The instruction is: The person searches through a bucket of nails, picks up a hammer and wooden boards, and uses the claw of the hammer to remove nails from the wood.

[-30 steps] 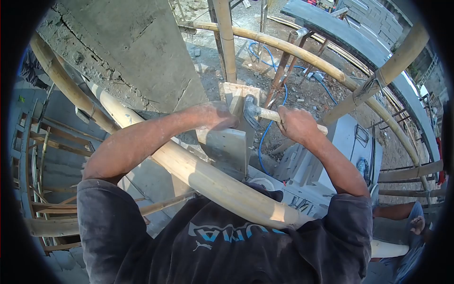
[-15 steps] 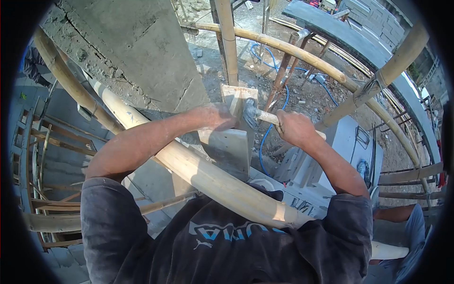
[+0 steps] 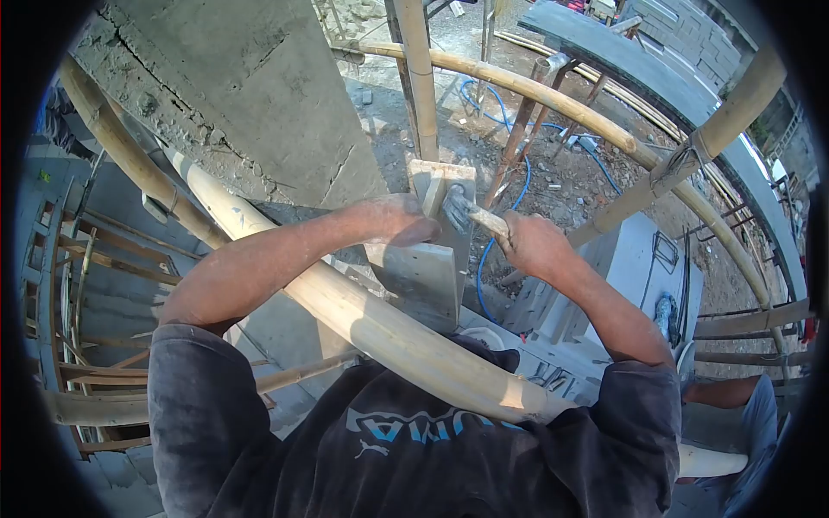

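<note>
My right hand (image 3: 537,248) is wrapped round the handle of a hammer (image 3: 484,219). The hammer's head rests on or just over the face of an upright wooden board (image 3: 443,170), which has a narrow strip fixed to it. Curled against the left side of that board is my left hand (image 3: 399,219), its fingers mostly hidden; I cannot make out what they hold. Just below it, a wider grey board (image 3: 416,278) stands edge up, close to the hand. A thick bamboo pole (image 3: 380,321) crosses under my forearms, in front of my chest.
A cracked concrete slab or beam (image 3: 233,95) fills the upper left. Bamboo scaffold poles (image 3: 518,85) curve around the work, and one upright pole (image 3: 420,86) stands behind the board. Below lie a blue hose (image 3: 481,285) and rubble. Another person's leg (image 3: 756,432) is at lower right.
The hammer's head has shifted slightly and its handle now slants down more toward my right hand, which sits a little lower. My left hand stays by the board.
</note>
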